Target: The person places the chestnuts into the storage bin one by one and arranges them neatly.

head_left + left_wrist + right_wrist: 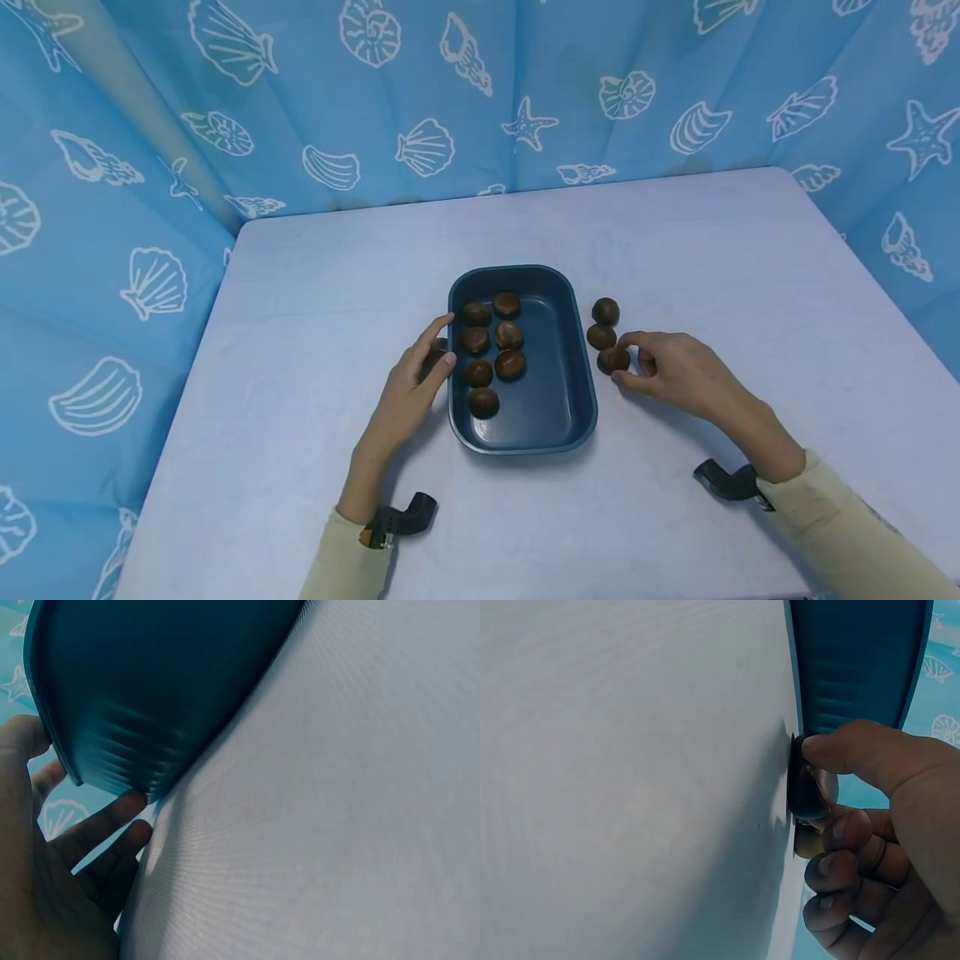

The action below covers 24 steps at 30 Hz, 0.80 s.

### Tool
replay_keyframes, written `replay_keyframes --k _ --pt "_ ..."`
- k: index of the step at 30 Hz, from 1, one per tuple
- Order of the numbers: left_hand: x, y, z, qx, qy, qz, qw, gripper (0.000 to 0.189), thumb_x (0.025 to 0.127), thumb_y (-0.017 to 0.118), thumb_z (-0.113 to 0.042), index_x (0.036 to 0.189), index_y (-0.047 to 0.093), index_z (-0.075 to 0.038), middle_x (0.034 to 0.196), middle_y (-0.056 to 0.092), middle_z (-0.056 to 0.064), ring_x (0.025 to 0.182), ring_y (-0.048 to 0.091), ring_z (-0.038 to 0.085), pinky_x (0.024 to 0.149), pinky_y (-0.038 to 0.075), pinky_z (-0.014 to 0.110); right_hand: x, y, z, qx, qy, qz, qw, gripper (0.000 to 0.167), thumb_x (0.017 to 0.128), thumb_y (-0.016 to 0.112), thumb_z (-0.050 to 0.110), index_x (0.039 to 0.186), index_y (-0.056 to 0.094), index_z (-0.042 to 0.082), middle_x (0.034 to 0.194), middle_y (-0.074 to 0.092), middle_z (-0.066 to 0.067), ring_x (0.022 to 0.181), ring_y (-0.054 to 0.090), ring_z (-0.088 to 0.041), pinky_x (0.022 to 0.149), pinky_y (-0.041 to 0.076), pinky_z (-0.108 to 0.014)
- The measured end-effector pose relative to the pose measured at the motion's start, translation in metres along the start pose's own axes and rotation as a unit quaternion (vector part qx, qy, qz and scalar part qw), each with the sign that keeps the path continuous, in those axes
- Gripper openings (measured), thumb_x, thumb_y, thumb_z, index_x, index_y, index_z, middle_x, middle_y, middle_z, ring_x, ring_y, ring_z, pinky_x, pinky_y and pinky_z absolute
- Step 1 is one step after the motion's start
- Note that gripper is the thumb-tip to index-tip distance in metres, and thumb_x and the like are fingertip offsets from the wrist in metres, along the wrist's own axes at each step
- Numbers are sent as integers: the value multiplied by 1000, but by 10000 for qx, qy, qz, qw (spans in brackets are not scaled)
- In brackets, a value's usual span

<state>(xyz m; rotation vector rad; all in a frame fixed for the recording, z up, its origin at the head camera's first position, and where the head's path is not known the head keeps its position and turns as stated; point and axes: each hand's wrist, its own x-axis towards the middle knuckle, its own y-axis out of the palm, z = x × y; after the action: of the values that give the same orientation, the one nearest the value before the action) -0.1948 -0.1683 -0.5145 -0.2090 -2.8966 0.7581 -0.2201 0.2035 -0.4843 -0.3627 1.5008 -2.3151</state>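
Observation:
A dark blue rectangular tray [555, 367] stands on the table with several brown chestnuts [510, 364] inside, in two columns along its left half. My left hand [401, 396] is at the tray's left side, fingers fairly straight and thumb and index tips at the rim. Behind that hand a brown chestnut [440, 342] shows partly, outside the tray. To the right of the tray, my right hand [678, 371] pinches a chestnut [807, 787] between thumb and fingers, low at the tabletop. Two other chestnuts [602, 337] lie just beyond it in a short column.
A white cloth covers the table [337, 283]. Blue curtains [465, 100] with white shell prints hang behind and at both sides. A black wrist-worn camera [408, 515] sits on the left wrist, and another camera [727, 482] on the right.

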Motion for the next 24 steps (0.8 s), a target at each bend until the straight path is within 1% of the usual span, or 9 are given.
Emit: replay_keyframes --k 8,12,17,24 --pt "-1 0 0 46 16 -20 10000 48 104 45 -52 150 32 -54 139 55 3 125 52 21 106 40 53 -1 2 -1 -97 54 -52 9999 31 82 81 26 105 68 9 61 48 7 56 44 -11 50 36 -29" --pt "0 1 1 49 22 -33 10000 48 103 45 -53 149 32 -55 138 56 3 125 52 21 105 39 54 -4 -1 1 -243 -25 -201 9995 27 82 79 25 101 67 11 60 47 8 55 43 -10 50 36 -29" --pt "0 1 1 60 70 -24 10000 48 103 45 -53 149 32 -55 136 57 3 124 52 22 105 39 54 -9 -14 6 -248 -180 -424 9986 24 82 79 23 99 67 13 60 45 9 53 41 -9 48 34 -28" --pt "0 0 1 85 69 -48 9999 48 103 45 -53 150 33 -54 134 58 3 123 52 22 105 40 53 -11 -36 17 -160 -639 -872 9940 27 79 84 22 99 67 16 60 41 13 50 38 -5 46 32 -24"
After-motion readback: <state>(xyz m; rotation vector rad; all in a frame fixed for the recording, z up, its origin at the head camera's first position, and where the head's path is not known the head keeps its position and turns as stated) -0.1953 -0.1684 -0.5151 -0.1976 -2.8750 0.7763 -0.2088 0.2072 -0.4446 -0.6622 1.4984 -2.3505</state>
